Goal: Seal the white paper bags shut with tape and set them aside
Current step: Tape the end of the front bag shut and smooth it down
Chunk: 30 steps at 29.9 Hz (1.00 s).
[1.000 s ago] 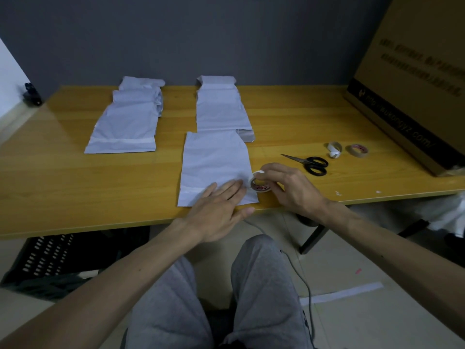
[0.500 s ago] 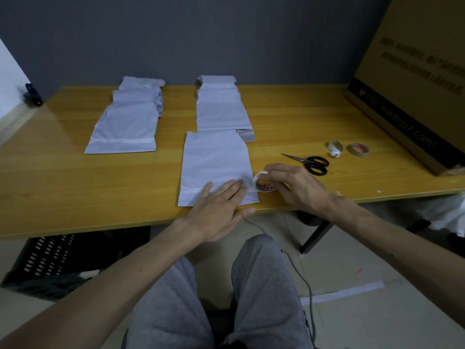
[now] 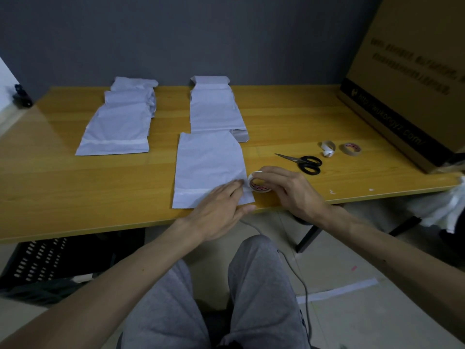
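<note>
A white paper bag (image 3: 208,162) lies flat at the table's near edge, a strip of tape across its folded end. My left hand (image 3: 216,212) presses flat on the bag's lower right corner, fingers straight. Just right of that corner, my right hand (image 3: 289,190) grips a white tape roll (image 3: 259,185) that stands against the bag's edge. A pile of taped bags (image 3: 118,127) lies at the back left. Another pile of bags (image 3: 214,109) lies behind the near bag.
Black-handled scissors (image 3: 304,162) lie right of my right hand. Two more tape rolls, one whitish (image 3: 327,148) and one brown (image 3: 351,149), sit beyond them. A large cardboard box (image 3: 412,79) fills the right end of the wooden table (image 3: 75,182). A black crate (image 3: 37,263) sits under the table.
My right hand has drawn the tape roll a little to the right, off the bag's edge. My left hand stays pressed on the bag.
</note>
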### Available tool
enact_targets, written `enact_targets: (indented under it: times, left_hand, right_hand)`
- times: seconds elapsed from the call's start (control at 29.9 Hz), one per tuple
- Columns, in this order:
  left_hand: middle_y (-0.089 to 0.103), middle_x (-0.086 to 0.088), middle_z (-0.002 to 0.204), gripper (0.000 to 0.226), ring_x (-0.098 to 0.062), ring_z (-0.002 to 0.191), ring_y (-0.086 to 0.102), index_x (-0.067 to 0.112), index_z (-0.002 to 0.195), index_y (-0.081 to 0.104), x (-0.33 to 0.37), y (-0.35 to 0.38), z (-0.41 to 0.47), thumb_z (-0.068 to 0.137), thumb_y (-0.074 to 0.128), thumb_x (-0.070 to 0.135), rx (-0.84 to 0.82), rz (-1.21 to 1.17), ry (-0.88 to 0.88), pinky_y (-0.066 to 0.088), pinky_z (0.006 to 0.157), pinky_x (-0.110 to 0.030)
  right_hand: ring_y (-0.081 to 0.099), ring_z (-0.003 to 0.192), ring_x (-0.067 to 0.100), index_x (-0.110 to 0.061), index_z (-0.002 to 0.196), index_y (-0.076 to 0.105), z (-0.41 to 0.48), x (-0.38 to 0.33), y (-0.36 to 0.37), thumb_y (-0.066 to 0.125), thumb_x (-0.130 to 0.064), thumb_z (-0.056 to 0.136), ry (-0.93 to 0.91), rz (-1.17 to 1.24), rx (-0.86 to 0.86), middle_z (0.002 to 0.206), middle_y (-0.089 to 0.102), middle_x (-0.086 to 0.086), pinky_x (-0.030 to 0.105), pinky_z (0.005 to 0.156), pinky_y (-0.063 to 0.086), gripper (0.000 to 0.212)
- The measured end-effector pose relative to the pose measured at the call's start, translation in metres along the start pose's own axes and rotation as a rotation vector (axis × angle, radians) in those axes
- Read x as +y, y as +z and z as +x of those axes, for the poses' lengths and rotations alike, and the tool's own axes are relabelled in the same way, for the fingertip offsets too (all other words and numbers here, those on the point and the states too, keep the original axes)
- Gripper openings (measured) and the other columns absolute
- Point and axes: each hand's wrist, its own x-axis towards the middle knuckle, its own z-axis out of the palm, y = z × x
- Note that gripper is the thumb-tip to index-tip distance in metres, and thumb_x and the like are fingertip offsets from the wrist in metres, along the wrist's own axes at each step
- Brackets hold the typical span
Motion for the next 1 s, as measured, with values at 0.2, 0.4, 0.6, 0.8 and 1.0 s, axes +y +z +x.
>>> enact_targets:
  times: [0.2, 0.4, 0.6, 0.8, 1.0]
  left_hand:
    - [0.001, 0.0, 0.162, 0.072, -0.01, 0.148, -0.001, 0.016, 0.153, 0.006, -0.004, 0.002, -0.002, 0.096, 0.021, 0.056, -0.075, 0.044, 0.034, -0.002, 0.118, -0.023]
    - [0.002, 0.003, 0.162, 0.075, -0.01, 0.148, -0.001, 0.024, 0.154, 0.01, -0.005, 0.001, 0.0, 0.089, 0.01, 0.063, -0.087, 0.044, 0.042, 0.002, 0.12, -0.028]
    - [0.006, 0.006, 0.161, 0.066, -0.011, 0.147, 0.004, 0.028, 0.153, 0.015, -0.005, -0.002, 0.001, 0.095, 0.017, 0.06, -0.074, 0.057, 0.034, 0.008, 0.118, -0.03]
    - [0.003, 0.009, 0.16, 0.073, -0.01, 0.147, 0.001, 0.03, 0.153, 0.009, -0.008, 0.0, 0.0, 0.088, 0.007, 0.064, -0.095, 0.031, 0.051, 0.007, 0.12, -0.032]
    - [-0.007, 0.008, 0.161, 0.072, -0.006, 0.146, -0.01, 0.025, 0.153, -0.001, -0.006, 0.002, -0.001, 0.092, 0.006, 0.062, -0.125, 0.069, 0.028, -0.003, 0.119, -0.029]
  right_hand:
    - [0.06, 0.111, 0.023, -0.006, 0.119, 0.065, 0.007, 0.002, -0.003, 0.051, 0.011, 0.091, 0.01, 0.008, -0.009, 0.12, 0.063, 0.011, 0.025, 0.094, 0.046, 0.036]
    - [0.062, 0.107, 0.03, -0.004, 0.115, 0.067, 0.012, 0.003, -0.007, 0.048, 0.021, 0.08, -0.024, -0.031, -0.033, 0.118, 0.063, 0.016, 0.033, 0.091, 0.049, 0.047]
    - [0.064, 0.106, 0.032, -0.007, 0.114, 0.067, 0.014, 0.006, -0.006, 0.05, 0.026, 0.072, -0.061, -0.08, -0.049, 0.119, 0.063, 0.017, 0.043, 0.085, 0.055, 0.056]
    - [0.064, 0.096, 0.035, -0.008, 0.117, 0.065, 0.015, 0.002, -0.002, 0.045, 0.019, 0.078, -0.052, -0.071, -0.056, 0.117, 0.061, 0.015, 0.045, 0.075, 0.056, 0.051]
    - [0.061, 0.105, 0.024, -0.007, 0.123, 0.063, 0.012, 0.002, 0.0, 0.048, 0.01, 0.09, 0.015, 0.015, 0.007, 0.118, 0.062, 0.012, 0.029, 0.087, 0.049, 0.039]
